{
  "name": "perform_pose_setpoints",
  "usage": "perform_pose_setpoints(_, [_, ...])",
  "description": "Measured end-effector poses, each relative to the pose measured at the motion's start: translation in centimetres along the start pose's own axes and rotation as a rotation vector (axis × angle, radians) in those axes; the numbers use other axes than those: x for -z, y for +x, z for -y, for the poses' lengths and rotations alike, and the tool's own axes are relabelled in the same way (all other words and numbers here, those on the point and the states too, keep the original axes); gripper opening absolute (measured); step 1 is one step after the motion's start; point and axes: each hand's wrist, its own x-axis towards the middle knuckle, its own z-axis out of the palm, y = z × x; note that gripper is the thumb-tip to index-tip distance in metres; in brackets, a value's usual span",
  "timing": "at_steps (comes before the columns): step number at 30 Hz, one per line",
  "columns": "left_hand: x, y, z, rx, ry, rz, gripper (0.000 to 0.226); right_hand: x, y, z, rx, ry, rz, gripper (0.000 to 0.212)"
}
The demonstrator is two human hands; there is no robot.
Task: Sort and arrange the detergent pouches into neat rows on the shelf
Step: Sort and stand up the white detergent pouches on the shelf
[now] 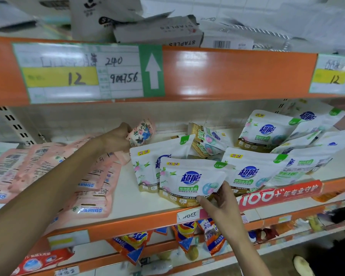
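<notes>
The shelf (127,188) carried two kinds of stock. Pink pouches (14,168) lay flat and overlapping on its left, printed ends toward the front edge. White pouches (267,132) stood and slumped across the middle and right, in no real row (several at the far right leaned on one another), with a gold pouch (205,140) tipped askew behind them.

The front pouch (187,180) stood at the shelf's front edge, face out and print upright. Its top leaned back against the pouch behind, and its long side ran roughly left to right along the edge, skewed a little clockwise.

The right hand (221,200) was the nearer one. It pinched that pouch's lower right corner between thumb and fingers, so the body of the pouch lay up and to the left of the hand. Squaring it would likely mean swinging that corner.

The left hand (119,136) reached to the back of the shelf, fingers curled round a small floral pack (142,132), above the gap between pink and white stock.
</notes>
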Motion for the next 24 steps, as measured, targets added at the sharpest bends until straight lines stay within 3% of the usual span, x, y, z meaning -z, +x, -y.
perform_pose_setpoints(8, [1.4,-1.1,-1.7,-0.202,-0.068,-0.330,0.036,-0.1,-0.2,0.1,0.025,0.011,-0.020,0.049])
perform_pose_setpoints(13, [2.2,-2.0,-3.9,-0.307,-0.288,-0.341,0.020,0.0,-0.2,0.1,0.041,0.028,-0.015,0.047])
perform_pose_setpoints(24, [2.4,-0.8,-6.0,-0.434,0.043,-0.203,0.012,1.6,-1.5,1.0,0.103,-0.165,-0.037,0.049])
